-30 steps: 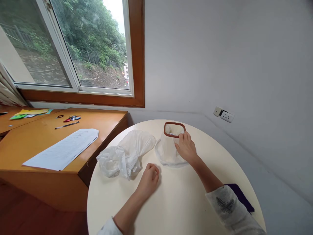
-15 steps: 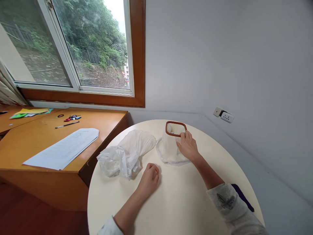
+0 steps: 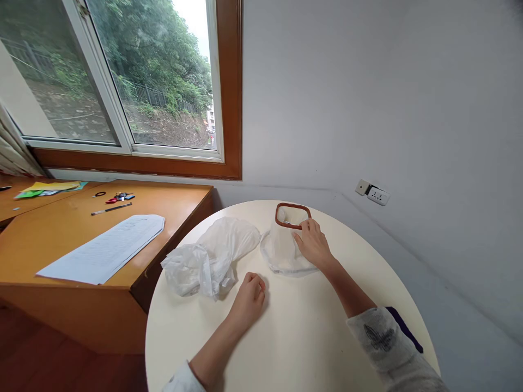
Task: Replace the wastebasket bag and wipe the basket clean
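Note:
A small bin point(image 3: 281, 242) with a brown rectangular rim stands toward the back of the round white table, and a thin white plastic bag point(image 3: 273, 260) hangs around it and spreads at its foot. My right hand point(image 3: 312, 243) grips the bin's rim at the near right corner, fingers over the edge. Resting on the tabletop to the front left, my left hand point(image 3: 250, 299) is loosely curled, with nothing visible in it. A crumpled white plastic bag point(image 3: 216, 253) lies just beyond that hand, at the table's left side.
The round table point(image 3: 294, 343) stands against the wall by a wooden desk point(image 3: 180, 207). On the desk are paper sheets point(image 3: 108, 247), a pen point(image 3: 111, 209), keys point(image 3: 121, 197) and coloured papers point(image 3: 51, 188). A dark purple item point(image 3: 404, 329) lies by my right sleeve. Wall sockets point(image 3: 378, 195) sit to the right.

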`<action>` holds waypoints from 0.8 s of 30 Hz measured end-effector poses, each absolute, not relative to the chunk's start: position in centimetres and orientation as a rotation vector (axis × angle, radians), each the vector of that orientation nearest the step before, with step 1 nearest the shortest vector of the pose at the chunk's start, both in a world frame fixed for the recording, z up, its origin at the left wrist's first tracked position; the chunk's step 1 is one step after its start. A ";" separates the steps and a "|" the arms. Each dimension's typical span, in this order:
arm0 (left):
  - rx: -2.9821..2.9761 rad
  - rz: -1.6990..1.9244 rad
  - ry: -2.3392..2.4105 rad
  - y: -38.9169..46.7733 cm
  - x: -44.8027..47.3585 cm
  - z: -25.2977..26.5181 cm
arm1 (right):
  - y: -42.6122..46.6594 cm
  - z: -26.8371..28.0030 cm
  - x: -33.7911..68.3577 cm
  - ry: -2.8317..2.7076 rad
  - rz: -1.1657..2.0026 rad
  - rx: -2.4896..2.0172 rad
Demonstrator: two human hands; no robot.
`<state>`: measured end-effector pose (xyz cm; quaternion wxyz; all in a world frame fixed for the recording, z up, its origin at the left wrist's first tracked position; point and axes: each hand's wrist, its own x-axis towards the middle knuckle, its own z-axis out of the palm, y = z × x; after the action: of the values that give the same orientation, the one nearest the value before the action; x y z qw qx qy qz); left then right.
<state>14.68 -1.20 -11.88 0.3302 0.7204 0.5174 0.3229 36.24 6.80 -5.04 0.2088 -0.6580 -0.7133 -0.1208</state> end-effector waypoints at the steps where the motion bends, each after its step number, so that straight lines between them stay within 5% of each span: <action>1: 1.885 0.843 1.355 -1.2 14.7 -11.9 | 6.7 -5.0 36.2 -1.980 -0.333 -1.827; 24: 1.880 0.855 1.344 -1.3 14.7 -12.1 | 5.2 -5.3 35.8 -1.908 -0.298 -1.660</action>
<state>14.71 -1.32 -12.14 0.3323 0.7196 0.5143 0.3274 35.77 5.22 -5.31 0.2934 -0.6232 -0.7163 -0.1118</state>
